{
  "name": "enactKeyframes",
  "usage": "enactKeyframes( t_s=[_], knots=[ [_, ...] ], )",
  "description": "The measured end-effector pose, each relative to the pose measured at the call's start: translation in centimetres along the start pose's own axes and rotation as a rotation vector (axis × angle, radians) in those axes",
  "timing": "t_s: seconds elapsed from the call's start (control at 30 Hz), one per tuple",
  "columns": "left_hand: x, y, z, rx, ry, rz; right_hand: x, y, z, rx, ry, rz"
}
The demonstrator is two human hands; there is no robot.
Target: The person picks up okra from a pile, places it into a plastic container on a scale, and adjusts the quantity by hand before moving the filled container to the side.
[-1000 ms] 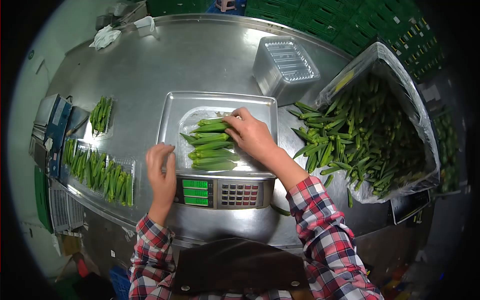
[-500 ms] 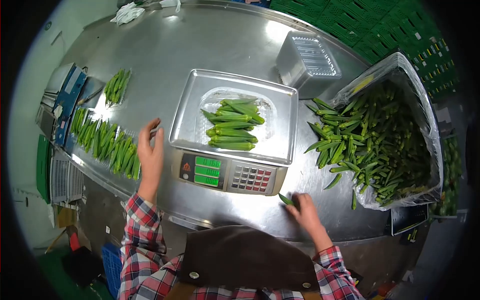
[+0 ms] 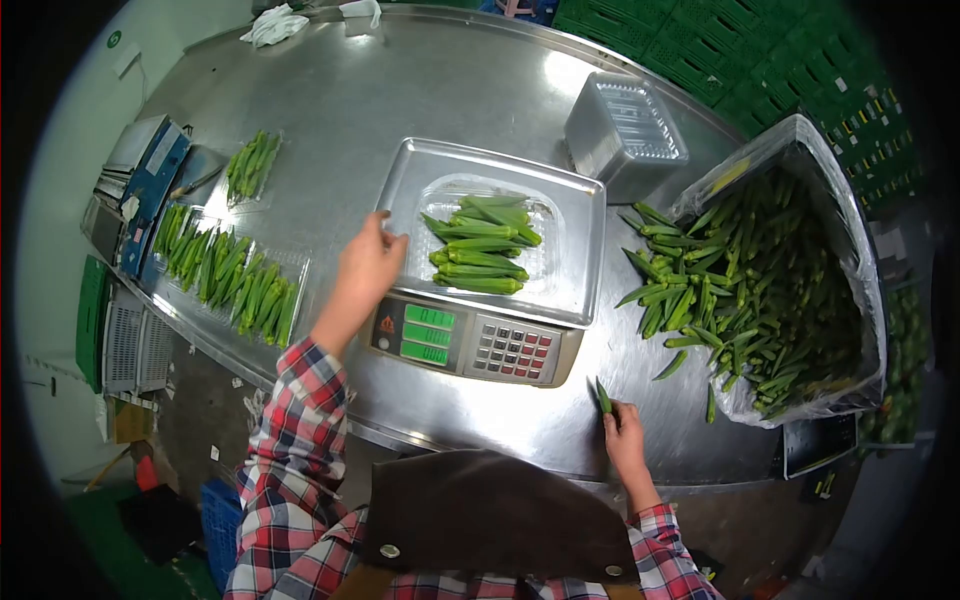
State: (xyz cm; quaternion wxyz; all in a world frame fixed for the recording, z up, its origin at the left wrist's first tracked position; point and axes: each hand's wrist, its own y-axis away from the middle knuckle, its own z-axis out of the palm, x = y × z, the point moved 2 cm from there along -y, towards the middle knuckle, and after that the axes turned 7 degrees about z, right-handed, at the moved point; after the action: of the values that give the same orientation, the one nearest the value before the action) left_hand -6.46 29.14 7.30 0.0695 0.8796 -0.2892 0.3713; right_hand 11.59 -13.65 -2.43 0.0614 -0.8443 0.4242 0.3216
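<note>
Right hand (image 3: pixel 626 437) fingers now pinching okra pod (image 3: pixel 603 396) right of scale (image 3: pixel 465 348).
Left hand (image 3: pixel 366 265) now reaching scale tray (image 3: pixel 573 275), fingers parted, empty.

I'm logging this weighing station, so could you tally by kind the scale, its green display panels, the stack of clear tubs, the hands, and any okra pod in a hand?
Scale: 1
Green display panels: 3
Stack of clear tubs: 1
Left hand and right hand: 2
Held okra pod: 1
Total: 8

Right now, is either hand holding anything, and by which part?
The right hand holds one okra pod by the end nearer the person; the left hand appears to hold nothing.
</note>
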Motion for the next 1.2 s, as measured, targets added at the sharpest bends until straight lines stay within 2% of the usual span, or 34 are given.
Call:
enactKeyframes(
  t_s=[0.13,0.23,0.3,0.33,0.43,0.5,0.57,0.67,0.73,0.77,0.8,0.9,1.03,1.1,1.17,1.2],
  knots=[
    [0.5,-2.2,3.1,-0.094,-0.154,-0.021,-1.4,-2.9,0.2,0.126,0.077,-0.155],
    [-0.4,-2.1,5.4,-0.041,-0.068,-0.015,-4.4,-6.2,-1.5,0.258,-0.126,-0.135],
    [1.3,-1.4,5.0,0.017,-0.104,-0.005,-4.4,-10.5,-2.8,0.335,-0.197,-0.125],
    [1.2,-1.4,5.4,0.030,-0.119,0.019,-5.0,-12.9,-3.4,0.345,-0.293,-0.117],
    [1.3,-2.1,5.2,0.079,-0.006,-0.048,-12.6,-18.9,-6.0,0.254,-0.582,-0.262],
    [0.6,-2.8,4.6,0.227,0.103,-0.013,-15.4,-23.8,-7.0,0.329,-0.267,-0.450],
    [0.0,-3.2,2.5,0.275,0.359,-0.111,-19.3,-27.2,-7.5,0.492,0.098,-0.649],
    [-5.0,-4.8,1.5,0.422,0.580,-0.159,-20.5,-33.1,-5.8,0.579,0.319,-0.608],
    [-9.7,-6.1,1.1,0.526,0.633,-0.129,-21.0,-35.3,-5.4,0.446,0.524,-0.418],
    [-11.5,-6.5,0.6,0.577,0.710,-0.193,-21.3,-36.1,-5.0,0.377,0.625,-0.318],
    [-11.8,-6.6,-1.1,0.628,0.788,-0.258,-22.2,-36.2,-5.3,0.414,0.680,-0.308],
    [-16.2,-7.4,-1.9,0.813,0.881,-0.367,-24.4,-36.4,-5.7,0.348,0.802,-0.054],
    [-22.5,-8.3,-1.1,0.929,0.825,-0.478,-23.5,-37.5,-5.7,0.411,0.801,-0.068],
    [-28.5,-9.6,0.8,0.942,0.658,-0.508,-23.6,-37.4,-6.0,0.501,0.773,-0.136],
    [-28.3,-9.9,0.8,0.885,0.491,-0.554,-23.3,-36.8,-6.6,0.533,0.698,-0.209],
    [-25.0,-9.6,-1.3,0.827,0.405,-0.580,-23.3,-36.3,-6.9,0.522,0.632,-0.248]
  ],
)
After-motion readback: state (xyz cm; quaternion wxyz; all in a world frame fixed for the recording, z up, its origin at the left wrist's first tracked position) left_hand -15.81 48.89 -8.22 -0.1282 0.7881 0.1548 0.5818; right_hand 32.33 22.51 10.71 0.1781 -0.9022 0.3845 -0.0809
